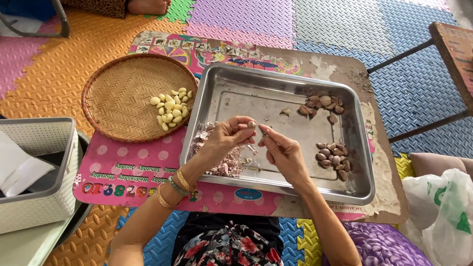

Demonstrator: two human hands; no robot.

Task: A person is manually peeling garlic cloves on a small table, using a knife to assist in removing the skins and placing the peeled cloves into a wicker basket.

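My left hand (227,137) pinches a small garlic clove (252,124) at its fingertips, above a steel tray (217,79). My right hand (282,150) meets it from the right, fingertips touching the same clove. Under my left hand lies a heap of papery garlic skins (231,165). Two clusters of unpeeled cloves sit in the tray, one at the far right (321,104) and one nearer (332,155). Left of the tray, a round woven basket (118,98) holds peeled pale cloves (171,108).
The tray and basket rest on a low table with a colourful printed mat (148,172). A white plastic crate (37,172) stands at the left, a white plastic bag (441,212) at the right, a wooden stool (456,49) beyond. Foam floor tiles surround the table.
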